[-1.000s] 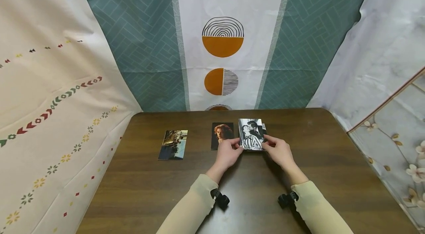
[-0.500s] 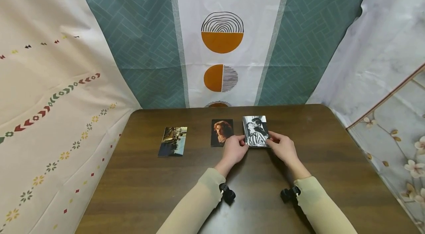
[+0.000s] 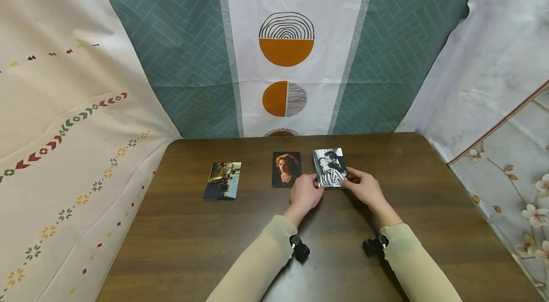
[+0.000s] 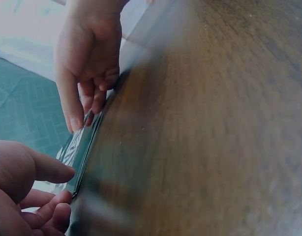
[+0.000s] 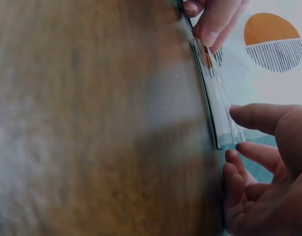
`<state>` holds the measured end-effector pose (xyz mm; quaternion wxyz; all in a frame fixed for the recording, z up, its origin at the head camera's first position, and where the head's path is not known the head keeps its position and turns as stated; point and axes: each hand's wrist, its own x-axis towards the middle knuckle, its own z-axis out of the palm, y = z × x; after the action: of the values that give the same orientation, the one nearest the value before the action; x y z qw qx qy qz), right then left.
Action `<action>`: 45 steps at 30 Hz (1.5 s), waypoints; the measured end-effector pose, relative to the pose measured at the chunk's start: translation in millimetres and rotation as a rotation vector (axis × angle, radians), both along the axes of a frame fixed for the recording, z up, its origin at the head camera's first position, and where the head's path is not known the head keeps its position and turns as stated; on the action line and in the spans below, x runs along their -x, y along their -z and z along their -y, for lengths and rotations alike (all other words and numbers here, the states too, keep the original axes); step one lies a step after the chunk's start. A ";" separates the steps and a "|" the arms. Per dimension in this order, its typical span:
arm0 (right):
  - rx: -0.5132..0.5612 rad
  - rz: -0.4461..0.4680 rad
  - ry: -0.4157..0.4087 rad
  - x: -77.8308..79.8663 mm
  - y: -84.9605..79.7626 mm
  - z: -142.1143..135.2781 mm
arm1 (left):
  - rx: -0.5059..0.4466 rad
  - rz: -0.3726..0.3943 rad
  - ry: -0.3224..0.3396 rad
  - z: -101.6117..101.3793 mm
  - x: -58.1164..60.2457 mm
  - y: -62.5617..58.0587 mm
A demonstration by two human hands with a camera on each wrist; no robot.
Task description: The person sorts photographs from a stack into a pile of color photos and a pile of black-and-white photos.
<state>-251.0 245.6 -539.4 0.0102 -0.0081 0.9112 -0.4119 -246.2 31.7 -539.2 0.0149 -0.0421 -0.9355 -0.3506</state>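
A black-and-white photo card [image 3: 329,167], showing two people, lies on top of a small pile at the back of the table. At its lower left corner my left hand [image 3: 306,193] pinches the edge between thumb and fingers. My right hand [image 3: 364,188] grips the right edge near the lower corner. The right wrist view shows thin layered card edges [image 5: 207,98], the upper ones slightly apart from the dark ones below. Thumbs sit on the upper side in both wrist views. How many cards are held cannot be told.
Just left of the pile lies a dark portrait photo card [image 3: 286,169]. Farther left is another photo card [image 3: 222,181] with a colourful scene. The brown wooden table [image 3: 193,254] ends at a patterned cloth [image 3: 283,54] behind.
The black-and-white photo card and both hands have shifted slightly right, now squarely over the pile. Its top no longer leaves a card peeking out at the right. The head view has tilted slightly.
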 end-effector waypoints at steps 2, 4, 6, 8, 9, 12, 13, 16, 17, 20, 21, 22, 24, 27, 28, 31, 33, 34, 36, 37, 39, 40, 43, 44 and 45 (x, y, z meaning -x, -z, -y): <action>0.008 0.011 -0.009 1.2 0.8 -1.8 | 0.007 -0.010 -0.006 -1.5 -0.3 -0.3; 0.011 0.022 -0.020 2.3 1.5 -3.5 | 0.016 -0.014 -0.017 -2.8 -0.1 -0.2; 0.006 0.030 -0.029 3.7 2.3 -4.9 | 0.018 -0.020 -0.029 -4.0 0.1 -0.3; 0.001 0.032 -0.040 4.9 2.6 -5.7 | 0.019 -0.029 -0.040 -4.8 0.0 0.3; -0.001 0.035 -0.044 5.3 2.6 -5.6 | 0.017 -0.030 -0.045 -5.2 -0.1 0.6; -0.006 0.041 -0.058 5.8 1.9 -4.6 | 0.013 -0.040 -0.056 -5.4 -1.2 1.3; -0.008 0.043 -0.062 5.5 1.5 -4.1 | 0.013 -0.041 -0.059 -5.3 -1.6 1.6; -0.041 0.047 -0.064 5.6 1.6 -2.6 | 0.021 -0.056 -0.063 -5.3 -2.1 2.8; -0.055 0.048 -0.063 5.6 1.5 -2.3 | 0.024 -0.061 -0.063 -5.3 -2.2 3.3; -0.101 0.042 -0.058 5.2 1.9 -1.8 | 0.030 -0.077 -0.063 -5.8 -2.2 5.0; -0.110 0.040 -0.058 4.8 2.1 -1.7 | 0.029 -0.077 -0.063 -6.0 -2.2 5.5; -0.116 0.039 -0.057 4.2 2.3 -1.6 | 0.028 -0.077 -0.063 -6.1 -2.6 5.9; -0.128 0.038 -0.057 3.0 3.8 -1.4 | 0.031 -0.071 -0.061 -5.9 -3.8 6.8; -0.139 0.040 -0.056 1.1 6.1 -1.6 | 0.040 -0.072 -0.052 -5.3 -6.2 7.6; -0.139 0.041 -0.054 0.7 6.5 -1.6 | 0.044 -0.074 -0.049 -5.1 -6.9 7.7; -0.137 0.044 -0.053 0.2 7.2 -2.2 | 0.051 -0.077 -0.046 -5.0 -8.1 8.1; -0.128 0.050 -0.051 0.2 7.3 -2.1 | 0.053 -0.075 -0.051 -5.2 -8.3 8.6; -0.124 0.054 -0.049 0.2 7.5 -2.2 | 0.052 -0.071 -0.052 -5.3 -8.3 8.8; -0.113 0.059 -0.046 0.3 8.0 -2.1 | 0.052 -0.071 -0.053 -5.6 -8.3 9.3; -0.107 0.061 -0.044 0.3 8.0 -2.1 | 0.054 -0.071 -0.054 -5.8 -8.3 9.4; -0.093 0.062 -0.035 0.3 7.9 -2.0 | 0.056 -0.079 -0.052 -6.2 -8.3 9.3; -0.085 0.063 -0.032 0.4 7.8 -2.1 | 0.057 -0.083 -0.052 -6.4 -8.4 9.2; -0.069 0.061 -0.021 1.3 6.9 -2.5 | 0.058 -0.091 -0.054 -7.1 -8.2 8.8; -0.065 0.061 -0.015 1.8 6.6 -2.7 | 0.054 -0.092 -0.055 -7.5 -7.9 8.7; -0.064 0.060 -0.011 2.2 6.3 -3.0 | 0.052 -0.093 -0.056 -7.8 -7.5 8.6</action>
<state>-253.2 248.6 -545.7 0.0399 -0.0003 0.9230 -0.3827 -238.7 39.5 -547.7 0.0670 -0.0324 -0.9434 -0.3232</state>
